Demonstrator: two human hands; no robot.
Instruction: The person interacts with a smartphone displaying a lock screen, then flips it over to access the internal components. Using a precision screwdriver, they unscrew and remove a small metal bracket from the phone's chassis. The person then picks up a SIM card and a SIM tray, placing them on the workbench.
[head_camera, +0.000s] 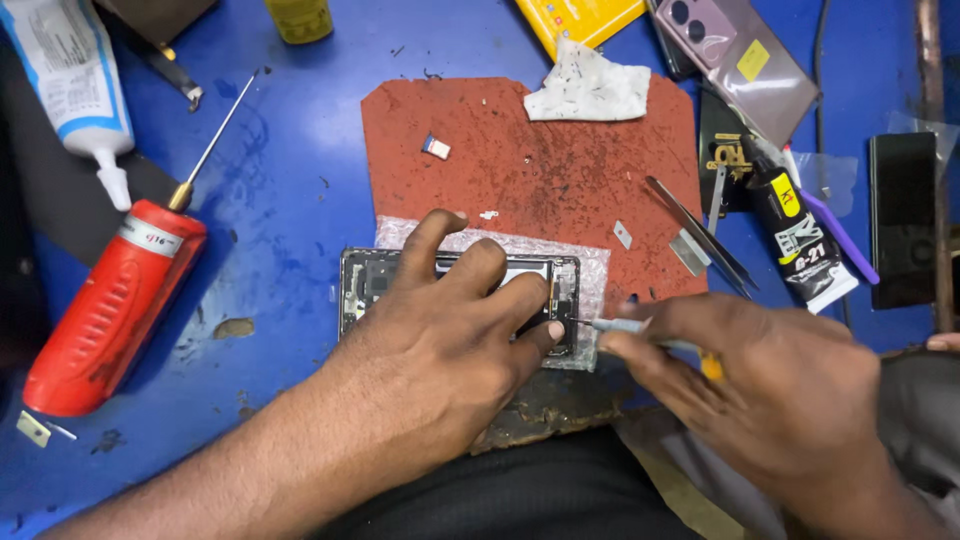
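Left hand (440, 345) spread palm-down at centre frame, fingers splayed and pressing flat on the opened phone (365, 285), which lies on bubble wrap (592, 262) at the lower edge of the red mat (540, 170). Right hand (770, 385) at lower right, knuckles up, fingers pinched tight round a thin screwdriver (625, 325) with its tip at the phone's right end, just beside the left thumb. Red-handled tool (110, 305) lying at far left on the blue table (290, 180).

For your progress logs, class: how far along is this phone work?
Done: the phone lies opened on bubble wrap, with small parts set out on the red mat. In hand: the left hand steadies it while the right hand works a screwdriver at its edge. Left: it remains open.
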